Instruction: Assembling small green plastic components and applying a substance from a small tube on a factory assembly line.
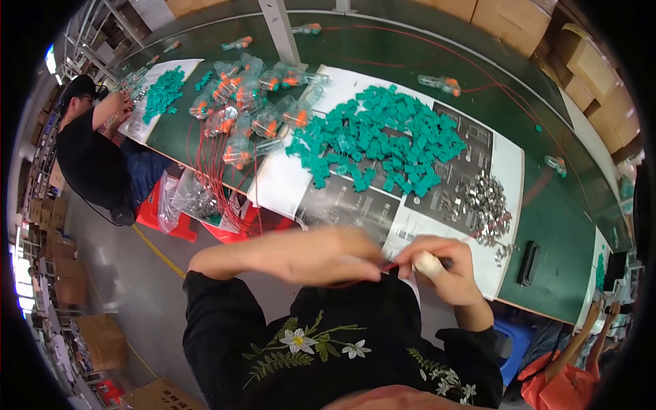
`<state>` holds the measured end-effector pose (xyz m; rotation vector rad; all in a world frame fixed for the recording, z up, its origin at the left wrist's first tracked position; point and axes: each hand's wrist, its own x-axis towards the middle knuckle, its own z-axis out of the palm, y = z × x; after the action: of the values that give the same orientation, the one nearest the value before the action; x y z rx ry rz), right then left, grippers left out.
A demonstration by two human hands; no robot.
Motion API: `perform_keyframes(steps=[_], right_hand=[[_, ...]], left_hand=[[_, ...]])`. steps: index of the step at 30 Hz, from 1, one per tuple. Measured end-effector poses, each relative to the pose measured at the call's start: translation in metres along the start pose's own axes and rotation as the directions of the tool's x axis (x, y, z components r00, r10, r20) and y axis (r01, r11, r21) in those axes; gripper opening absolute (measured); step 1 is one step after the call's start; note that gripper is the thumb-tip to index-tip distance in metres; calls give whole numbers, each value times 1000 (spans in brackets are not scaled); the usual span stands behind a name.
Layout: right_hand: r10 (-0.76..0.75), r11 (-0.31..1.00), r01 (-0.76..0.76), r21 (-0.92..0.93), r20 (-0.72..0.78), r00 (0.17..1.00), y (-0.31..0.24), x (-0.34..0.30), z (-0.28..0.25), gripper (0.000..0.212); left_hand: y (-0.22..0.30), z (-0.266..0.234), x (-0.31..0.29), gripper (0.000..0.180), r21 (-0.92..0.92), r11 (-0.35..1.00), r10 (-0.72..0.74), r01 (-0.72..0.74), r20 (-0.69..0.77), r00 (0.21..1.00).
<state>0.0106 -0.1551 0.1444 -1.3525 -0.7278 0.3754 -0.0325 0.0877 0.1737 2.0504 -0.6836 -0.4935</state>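
My left hand (335, 256) is smeared by motion in front of my body, so its fingers cannot be made out. Close against its fingertips, my right hand (447, 270) is closed in a pinch, with a pale cover over its thumb. Something small and dark pokes out by that thumb, and a bit of red shows between the hands; what is held I cannot make out. Beyond them, a big pile of small green plastic pieces (383, 133) lies on white and black printed sheets. Small shiny metal pieces (485, 205) are heaped to the right of it.
Clear plastic parts with orange ends (236, 96) cluster at left, their red wires (215, 184) hanging over the edge. A black bar-shaped object (528, 263) lies right on the green table (540, 225). A post (279, 34) rises behind. People work at far left and lower right.
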Motion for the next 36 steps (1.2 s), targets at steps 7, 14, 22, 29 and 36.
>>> perform_keyframes(steps=[7, 14, 22, 29, 36], right_hand=[[330, 943, -296, 153, -316, 889, 18, -21, -55, 25], [365, 921, -370, -127, -59, 929, 99, -40, 9, 24], [431, 891, -397, -221, 135, 892, 112, -39, 46, 22], [354, 931, -366, 8, -274, 894, 81, -35, 3, 21], [201, 978, -207, 18, -331, 922, 78, -23, 3, 16]], left_hand=[[-87, 65, -29, 40, 310, 946, -226, 91, 432, 873], [-93, 64, -11, 29, 218, 974, -70, 67, 8, 997], [-58, 90, 41, 21, -500, 866, -302, -5, -532, 791], [-67, 88, 37, 17, -705, 702, -324, -104, -446, 834], [-68, 94, 42, 14, -689, 719, -282, -90, -407, 869]])
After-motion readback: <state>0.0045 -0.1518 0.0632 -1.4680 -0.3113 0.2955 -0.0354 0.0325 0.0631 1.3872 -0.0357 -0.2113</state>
